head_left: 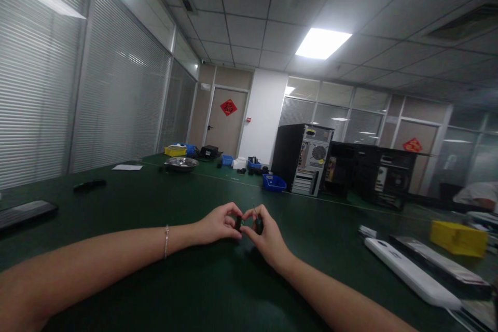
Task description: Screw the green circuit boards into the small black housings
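Observation:
Above the green tabletop (187, 290), my two hands meet with their fingertips close together. My left hand (217, 226) pinches a small black part (238, 223) between thumb and fingers. A bit of green shows at its right side, too small to name. My right hand (270, 241) is closed round a dark tool with a thin shaft (259, 225), the shaft sticking up past the fingers. The right thumb and index fingertip reach to the black part's right side; whether they grip it cannot be made out.
Black computer cases (295, 161) stand at the back right, with a blue bin (274, 182) beside them. A metal bowl (181, 164) sits farther left. On the right lie a long white device (412, 272) and a yellow bin (459, 238); a dark flat device (27, 214) lies left.

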Demonstrator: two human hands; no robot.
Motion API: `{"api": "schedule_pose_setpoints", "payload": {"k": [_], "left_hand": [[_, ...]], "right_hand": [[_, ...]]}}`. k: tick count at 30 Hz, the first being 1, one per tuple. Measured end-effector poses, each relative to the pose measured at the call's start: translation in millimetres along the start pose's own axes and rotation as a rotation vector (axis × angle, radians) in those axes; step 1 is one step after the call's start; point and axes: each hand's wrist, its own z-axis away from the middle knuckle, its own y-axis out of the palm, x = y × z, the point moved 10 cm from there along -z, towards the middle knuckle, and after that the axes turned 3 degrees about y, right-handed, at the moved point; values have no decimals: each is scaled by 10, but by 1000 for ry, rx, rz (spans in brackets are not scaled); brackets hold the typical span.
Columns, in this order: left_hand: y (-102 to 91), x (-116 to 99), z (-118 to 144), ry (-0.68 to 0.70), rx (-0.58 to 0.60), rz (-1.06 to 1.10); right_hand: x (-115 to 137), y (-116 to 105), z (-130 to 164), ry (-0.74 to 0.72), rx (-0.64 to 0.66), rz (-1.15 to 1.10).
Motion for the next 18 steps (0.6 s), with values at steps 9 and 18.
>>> {"api": "schedule_pose_setpoints", "payload": {"k": [9,18], "left_hand": [[15,54,-82,3,-43,101],[87,52,-58,-56,0,262]], "right_hand": [[-5,-28,-25,-25,-43,18],[2,-18,-21,-54,-38,42]]}}
